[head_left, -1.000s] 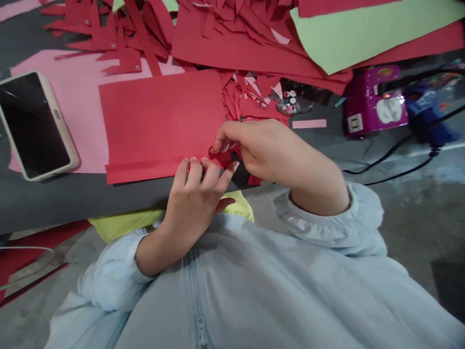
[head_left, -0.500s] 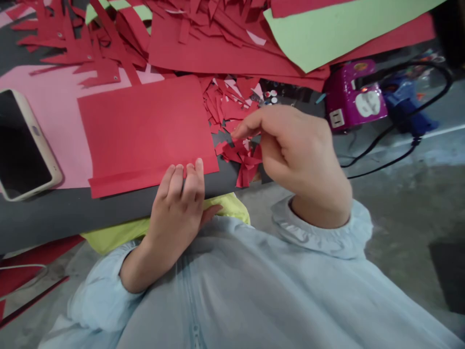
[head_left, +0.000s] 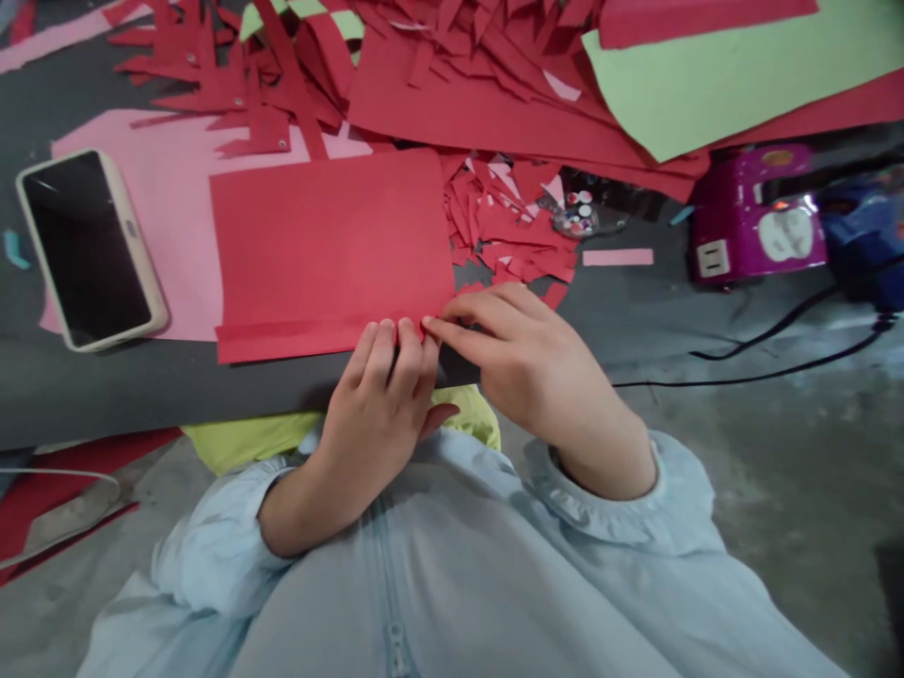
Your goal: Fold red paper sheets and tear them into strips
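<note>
A red paper sheet [head_left: 331, 250] lies near the table's front edge, with a narrow strip folded along its near side. My left hand [head_left: 385, 405] rests its fingers flat across this fold, thumb held apart below the table edge. Beside it, my right hand [head_left: 533, 363] has its fingers bent and close together, fingertips on the fold close to the left fingers. The right hand covers the sheet's lower right corner, and its thumb is hidden. Under the sheet's left part is a pink paper sheet [head_left: 180, 217].
A phone [head_left: 95, 250] lies at left on the pink paper. Red scraps [head_left: 523, 217], small round pieces [head_left: 580, 212] and a pink strip [head_left: 618, 257] are to the right. Purple device [head_left: 759, 221] with black cables stands far right. Red cutouts [head_left: 247, 85] and a green sheet [head_left: 664, 94] lie behind.
My right hand has come down and left from above the scraps onto the fold beside my left hand. The left hand stays on the fold. The whole view has shifted.
</note>
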### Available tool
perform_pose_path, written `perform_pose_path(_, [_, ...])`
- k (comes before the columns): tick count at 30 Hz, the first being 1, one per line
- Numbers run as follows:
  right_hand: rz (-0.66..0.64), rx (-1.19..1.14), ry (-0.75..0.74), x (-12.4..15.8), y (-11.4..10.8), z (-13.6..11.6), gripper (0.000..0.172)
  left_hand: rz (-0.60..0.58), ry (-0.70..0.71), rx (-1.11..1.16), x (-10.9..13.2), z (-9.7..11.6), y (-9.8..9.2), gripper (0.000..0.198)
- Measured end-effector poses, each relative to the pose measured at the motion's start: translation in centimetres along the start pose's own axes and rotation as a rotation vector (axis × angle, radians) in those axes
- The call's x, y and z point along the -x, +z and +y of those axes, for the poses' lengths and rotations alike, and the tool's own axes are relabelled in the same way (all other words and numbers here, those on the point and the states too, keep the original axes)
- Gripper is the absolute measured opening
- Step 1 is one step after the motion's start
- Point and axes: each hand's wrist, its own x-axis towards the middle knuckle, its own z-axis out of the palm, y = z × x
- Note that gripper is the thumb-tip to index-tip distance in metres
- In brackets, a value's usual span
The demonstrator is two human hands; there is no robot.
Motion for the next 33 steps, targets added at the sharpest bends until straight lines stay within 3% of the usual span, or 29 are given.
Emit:
perform_pose_path(6, [-0.035,0.147,-0.053,0.3,0.4,-1.6,0.035,-0.022,0.013,0.108,2.2,-1.8,-0.5,0.057])
perform_pose_path(19, [-0.027,0.329,-0.017,-0.1,0.5,-3.9,0.027,-0.039,-0.265,0.048,7.7,-5.9,-1.2,0.061])
perform_pose_path(27, [-0.085,0.478,0.005,-0.4,0.7,-5.1,0.029,-0.026,-0.298,0.007,8.2,-5.8,-0.9,0.066])
perform_pose_path(33, [-0.140,0.413,0.005,-1.6,1.8,-7.2,0.041,-0.033,-0.291,-0.010,8.1,-5.7,-0.9,0.061])
